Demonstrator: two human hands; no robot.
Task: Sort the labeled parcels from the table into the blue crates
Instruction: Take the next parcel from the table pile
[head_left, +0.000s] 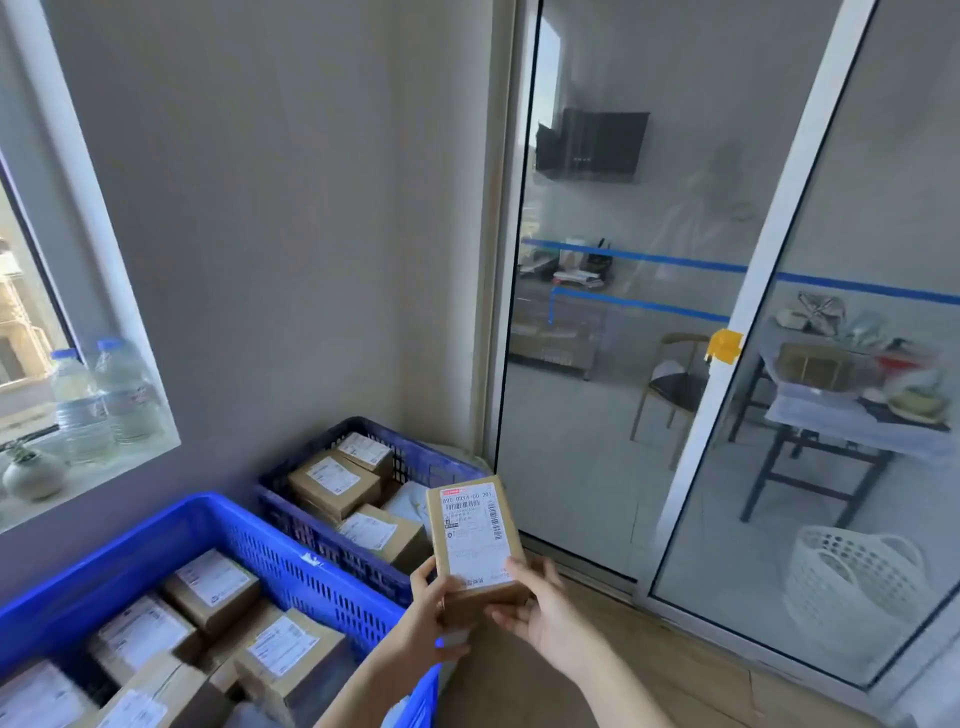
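Note:
I hold a small brown cardboard parcel (477, 540) upright in front of me, its white shipping label facing the camera. My left hand (428, 610) grips its lower left side and my right hand (540, 610) grips its lower right, thumb on the label. Below left stands a bright blue crate (156, 530) holding several labeled parcels. Behind it, in the corner, a darker blue crate (415, 457) also holds several labeled parcels. The parcel hovers over the near right corner of the darker crate. The table is out of view.
A grey wall and a window sill with two water bottles (104, 400) and a small vase (34, 473) lie to the left. A glass sliding door (727, 364) stands to the right, with a white laundry basket (857, 587) behind it. Wooden floor shows at the lower right.

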